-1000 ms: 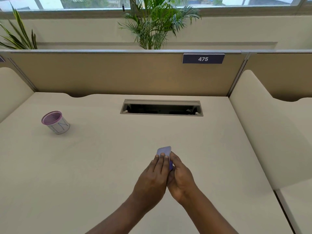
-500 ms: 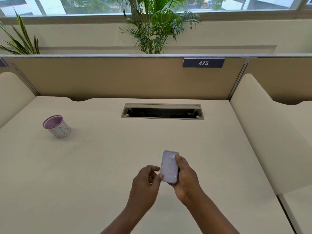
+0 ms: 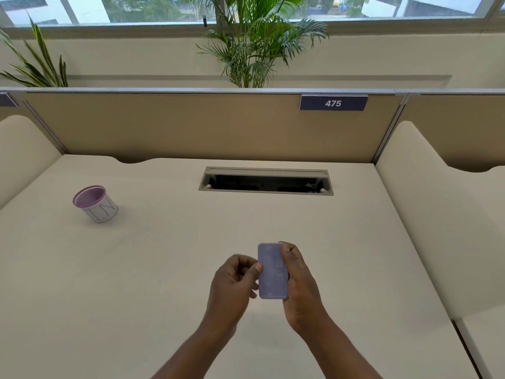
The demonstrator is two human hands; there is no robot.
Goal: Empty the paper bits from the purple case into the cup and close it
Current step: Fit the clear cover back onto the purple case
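Since one second ago the purple case (image 3: pixel 272 270) has come out from between the two hands: then only its top corner showed above the fingers, and now its whole flat face is turned up to the camera. Compared with half a second ago the change is small; the case stands a little more straight and the left thumb lies closer on its edge.

At the lower middle of the frame the right hand (image 3: pixel 299 285) holds the case, with the thumb over its right long edge and the other fingers behind it, where they are hidden. The case is upright in the frame, its short end pointing away from the person, and it is closed as far as can be seen. It is held above the desk (image 3: pixel 169 269) and does not touch it.

The left hand (image 3: pixel 233 283) is just beside the case on its left. Its fingers are curled in, half closed, and the tip of the thumb touches the left long edge of the case. It grips nothing by itself.

The cup (image 3: pixel 95 203) stands on the desk at the left of the frame, well apart from the hands. It has a purple rim and inside and a white wall with thin lines drawn on it. What is inside it cannot be seen.

At the back of the desk, in the middle of the frame, there is a long cable slot (image 3: pixel 266 181). On the partition behind, at the upper right, a dark sign (image 3: pixel 333 103) reads 475
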